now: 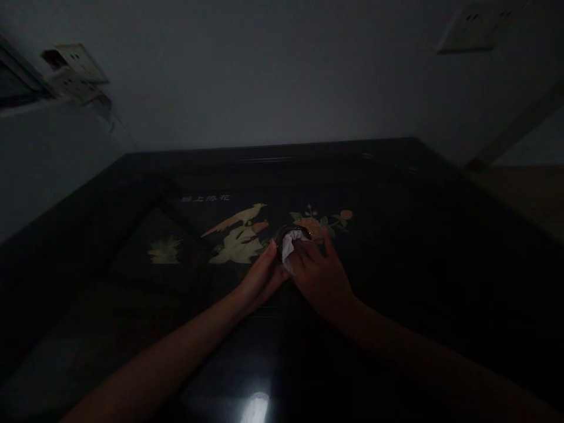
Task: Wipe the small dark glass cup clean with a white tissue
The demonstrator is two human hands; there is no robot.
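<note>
One glossy round vessel, best held by its outer wall

Near the middle of the frame, just above the dark tabletop or touching it (we could not tell which), we saw the vessel between both hands, its mouth partly filled by a crumpled white tissue. Our left hand was curled partly closed around its left side, thumb by the rim; the fingers beneath were mostly hidden. Our right hand was bent over the mouth with the tissue pinched in its fingers, and one finger stood out straighter at the right. We could not tell how hard either hand pressed.

From the shine on the rim, we judged the vessel stiff, smooth and rather light, perhaps glass and so easily chipped, though the gloom hid the material. We reckoned it would slip if pinched by the edge alone; a cupped palm low on the wall, with the thumb outside the rim, seemed the surer hold. The tissue looked soft and limp, better gathered in a bunch than tugged by a corner, where it might tear.

Behind the vessel, a bird design and an orange flower design lay across the tabletop; a bright reflection showed at the lower centre.
</note>
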